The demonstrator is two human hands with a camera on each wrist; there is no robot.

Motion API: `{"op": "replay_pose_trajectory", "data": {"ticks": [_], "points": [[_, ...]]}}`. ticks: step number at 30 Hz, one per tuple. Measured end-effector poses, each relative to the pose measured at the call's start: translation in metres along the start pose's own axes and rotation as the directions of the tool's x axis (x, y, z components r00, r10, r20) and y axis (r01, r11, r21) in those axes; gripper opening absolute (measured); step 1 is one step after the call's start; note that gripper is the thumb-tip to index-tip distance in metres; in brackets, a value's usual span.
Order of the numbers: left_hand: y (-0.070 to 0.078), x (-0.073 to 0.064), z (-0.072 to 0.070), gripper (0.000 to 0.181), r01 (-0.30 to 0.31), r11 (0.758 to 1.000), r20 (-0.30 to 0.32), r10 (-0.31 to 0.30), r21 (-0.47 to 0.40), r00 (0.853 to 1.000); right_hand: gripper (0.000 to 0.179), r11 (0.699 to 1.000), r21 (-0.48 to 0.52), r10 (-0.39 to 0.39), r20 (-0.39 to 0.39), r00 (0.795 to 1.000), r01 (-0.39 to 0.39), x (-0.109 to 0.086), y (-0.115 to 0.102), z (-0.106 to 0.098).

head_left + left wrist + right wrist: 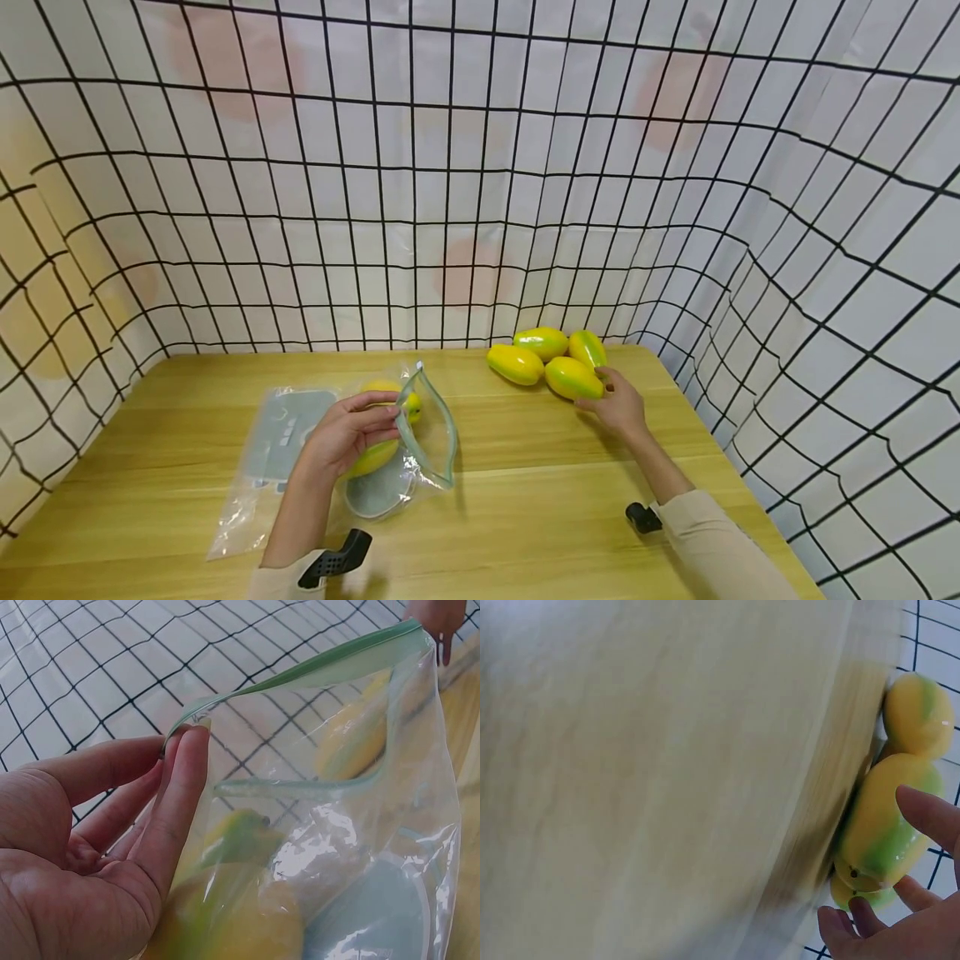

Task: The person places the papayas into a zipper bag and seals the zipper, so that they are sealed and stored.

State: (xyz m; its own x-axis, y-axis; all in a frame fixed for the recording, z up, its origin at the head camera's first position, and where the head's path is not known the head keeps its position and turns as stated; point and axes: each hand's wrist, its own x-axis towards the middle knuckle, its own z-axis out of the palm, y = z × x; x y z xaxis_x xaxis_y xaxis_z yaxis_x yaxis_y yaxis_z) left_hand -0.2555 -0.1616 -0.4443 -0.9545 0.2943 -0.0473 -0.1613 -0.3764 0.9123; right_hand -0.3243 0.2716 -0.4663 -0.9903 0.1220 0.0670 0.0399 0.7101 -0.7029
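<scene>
In the head view my left hand [339,435] pinches the green rim of a clear zip bag [453,442] between thumb and fingers, with the bag's mouth spread wide. Yellow-green mangoes [240,915] show through the plastic in the left wrist view. On the right, my right hand [619,408] is at the near end of a mango [573,379]. Seen from the right wrist, its thumb and fingers spread around the end of that mango [889,817]; whether they touch it is hard to tell.
Behind that mango lie three more, one at the left [515,365], one at the back [542,342] and one at the right [587,350]. Another clear bag with a grey panel [285,437] lies flat at left. Black wire mesh [450,221] walls the wooden table [517,517].
</scene>
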Motion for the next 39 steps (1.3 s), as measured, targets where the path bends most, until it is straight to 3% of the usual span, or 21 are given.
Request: {"op": "replay_pose_trajectory", "data": {"ticks": [22, 39], "points": [[0.0, -0.001, -0.001, 0.023, -0.011, 1.0, 0.009, 0.011, -0.016, 1.0, 0.064, 0.998, 0.068, 0.012, -0.069, 0.998, -0.007, -0.001, 0.005, 0.011], [0.0, -0.001, 0.0, 0.024, -0.008, 1.0, 0.016, 0.008, -0.011, 1.0, 0.056, 0.996, 0.093, 0.015, -0.122, 0.992, -0.003, -0.008, -0.013, -0.004]]}}
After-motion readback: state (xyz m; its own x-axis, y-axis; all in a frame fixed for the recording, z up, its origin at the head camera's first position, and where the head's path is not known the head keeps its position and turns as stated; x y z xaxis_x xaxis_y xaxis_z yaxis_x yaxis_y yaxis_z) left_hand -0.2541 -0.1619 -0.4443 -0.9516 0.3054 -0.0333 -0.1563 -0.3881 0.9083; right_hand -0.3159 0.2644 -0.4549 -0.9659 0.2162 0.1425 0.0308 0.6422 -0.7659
